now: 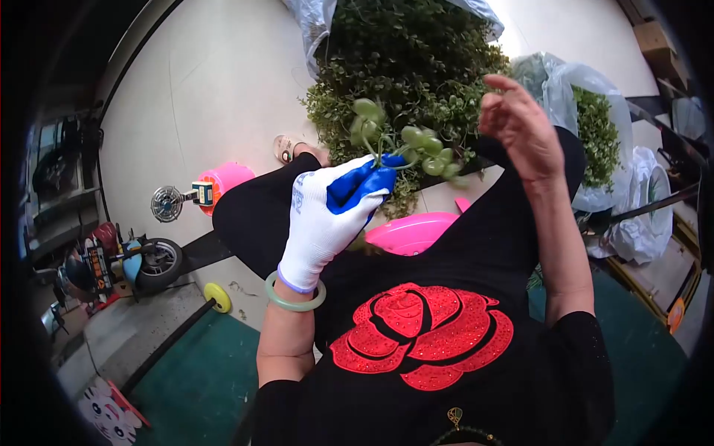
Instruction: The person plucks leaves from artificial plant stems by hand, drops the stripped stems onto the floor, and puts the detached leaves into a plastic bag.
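Note:
A white glove with blue-coated fingers covers my left hand [335, 204], which pinches the stems of a green leafy sprig [428, 145] over my lap. The sprig's round leaves spread to both sides of the fingertips. My right hand [520, 130] is bare and raised to the right of the sprig, apart from it. Its fingers are partly curled and spread, with nothing seen between them. Beyond both hands lies a large heap of small-leaved greenery [409, 59] in clear plastic.
A pink basin [413, 232] shows between my knees. At the left are a small fan [166, 204], a pink container [227, 177] and a wheeled vehicle [149, 260]. More greenery [595, 137] in a plastic bag stands at the right, near a white bag [639, 215].

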Tool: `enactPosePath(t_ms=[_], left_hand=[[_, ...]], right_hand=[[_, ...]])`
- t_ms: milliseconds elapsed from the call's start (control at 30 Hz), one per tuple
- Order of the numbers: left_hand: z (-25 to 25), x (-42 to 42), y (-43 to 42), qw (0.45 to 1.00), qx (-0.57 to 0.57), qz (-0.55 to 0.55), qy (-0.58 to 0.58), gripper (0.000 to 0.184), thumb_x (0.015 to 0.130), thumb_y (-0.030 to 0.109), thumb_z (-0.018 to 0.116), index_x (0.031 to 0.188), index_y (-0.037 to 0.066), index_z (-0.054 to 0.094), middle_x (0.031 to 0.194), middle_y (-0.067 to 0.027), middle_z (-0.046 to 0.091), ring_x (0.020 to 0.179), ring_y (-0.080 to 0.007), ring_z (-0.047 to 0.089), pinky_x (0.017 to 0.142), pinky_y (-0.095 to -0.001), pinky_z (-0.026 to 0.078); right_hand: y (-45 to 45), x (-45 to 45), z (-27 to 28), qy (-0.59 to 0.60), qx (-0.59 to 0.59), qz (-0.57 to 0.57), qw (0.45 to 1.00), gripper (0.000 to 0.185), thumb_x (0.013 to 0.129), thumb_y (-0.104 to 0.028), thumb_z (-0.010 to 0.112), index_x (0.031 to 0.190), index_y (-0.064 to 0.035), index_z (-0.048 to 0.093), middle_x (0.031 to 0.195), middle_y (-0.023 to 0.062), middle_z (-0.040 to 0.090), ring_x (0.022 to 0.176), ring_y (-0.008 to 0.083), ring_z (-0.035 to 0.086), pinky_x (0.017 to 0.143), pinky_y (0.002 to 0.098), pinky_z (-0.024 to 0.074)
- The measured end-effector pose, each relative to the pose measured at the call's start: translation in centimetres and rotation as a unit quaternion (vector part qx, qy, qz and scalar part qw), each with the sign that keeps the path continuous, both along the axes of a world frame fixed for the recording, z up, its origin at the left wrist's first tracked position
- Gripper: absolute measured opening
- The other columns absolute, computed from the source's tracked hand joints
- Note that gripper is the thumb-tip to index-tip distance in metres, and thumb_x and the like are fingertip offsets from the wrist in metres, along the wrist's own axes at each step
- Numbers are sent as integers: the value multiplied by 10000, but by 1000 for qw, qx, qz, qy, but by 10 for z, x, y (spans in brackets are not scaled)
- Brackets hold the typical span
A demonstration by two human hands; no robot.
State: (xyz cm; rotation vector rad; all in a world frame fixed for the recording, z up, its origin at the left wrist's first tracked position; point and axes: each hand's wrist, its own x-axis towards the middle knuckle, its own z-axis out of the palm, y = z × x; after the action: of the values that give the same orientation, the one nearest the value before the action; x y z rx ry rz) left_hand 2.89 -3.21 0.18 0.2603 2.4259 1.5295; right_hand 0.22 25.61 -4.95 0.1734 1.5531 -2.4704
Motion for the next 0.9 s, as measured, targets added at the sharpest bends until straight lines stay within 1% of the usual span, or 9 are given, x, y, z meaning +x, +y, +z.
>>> enactPosePath(t_ms=[167, 267, 367, 400, 433, 533, 733, 800, 900], left_hand=[[1, -5, 9, 991, -73, -82, 76, 332, 642, 153, 750, 941, 24, 684, 763, -130, 668, 645, -248, 635, 632, -298, 466], [12, -9, 24, 979, -86, -131, 129, 344, 621, 154, 756, 938, 41, 687, 769, -121, 663, 673, -234, 633, 622, -301, 453], [17, -11, 30, 972, -142, -123, 144, 366, 605, 146, 758, 954, 60, 687, 736, -107, 641, 679, -240, 617, 620, -310, 451], [18, -9, 29, 970, -169, -108, 136, 375, 600, 142, 759, 960, 67, 687, 721, -102, 632, 678, -244, 610, 621, -313, 452], [13, -10, 25, 966, -134, -120, 184, 390, 633, 130, 746, 1001, 41, 652, 730, -68, 618, 666, -195, 597, 629, -282, 459], [16, -9, 26, 909, 246, 9, -336, 348, 705, 119, 704, 1020, 7, 606, 781, -44, 610, 679, -129, 583, 638, -247, 461], [-3, -9, 8, 944, 21, -265, -197, 205, 754, 118, 690, 838, -38, 589, 639, -81, 535, 610, -93, 428, 597, -266, 415], [-4, 6, 12, 915, 59, -207, -342, 244, 722, 120, 730, 856, -35, 598, 645, -81, 543, 608, -95, 439, 608, -261, 419], [27, 22, 5, 949, 125, -101, -272, 227, 709, 102, 732, 838, -49, 623, 670, -44, 601, 614, -77, 524, 603, -223, 435]], right_hand=[[34, -9, 51, 335, 175, -63, 924, 747, 834, -550, 557, 1317, 0, 412, 1241, 145, 520, 1241, 241, 437, 1030, 362, 316], [5, -17, 61, 412, 267, 141, 860, 858, 615, -429, 801, 1261, 3, 437, 1237, 124, 514, 1185, 231, 475, 1002, 342, 349], [-33, 11, 32, 376, 383, 209, 818, 370, 743, -203, 703, 1023, -57, 510, 782, 110, 584, 758, 319, 577, 713, 421, 443], [-36, 16, 30, 308, 376, 258, 835, 320, 732, -66, 627, 1030, -39, 513, 835, 135, 579, 803, 336, 587, 747, 413, 468], [-38, 18, 31, 319, 380, 239, 835, 284, 734, -68, 613, 1000, -35, 517, 803, 126, 576, 769, 321, 591, 694, 399, 475], [-45, 26, 26, 394, 473, 217, 758, 209, 737, -98, 597, 925, -34, 531, 717, 95, 559, 673, 280, 591, 595, 379, 480], [-34, 18, 13, 524, 471, 314, 636, 163, 673, -159, 608, 733, -53, 501, 569, 69, 540, 566, 248, 609, 487, 365, 477], [-24, 11, 21, 529, 502, 353, 586, 157, 687, -189, 601, 744, -94, 491, 601, 16, 492, 546, 187, 552, 487, 327, 443], [18, -7, 6, 503, 529, 310, 609, 150, 689, -179, 605, 822, -116, 577, 634, 33, 549, 583, 237, 580, 486, 340, 460]])
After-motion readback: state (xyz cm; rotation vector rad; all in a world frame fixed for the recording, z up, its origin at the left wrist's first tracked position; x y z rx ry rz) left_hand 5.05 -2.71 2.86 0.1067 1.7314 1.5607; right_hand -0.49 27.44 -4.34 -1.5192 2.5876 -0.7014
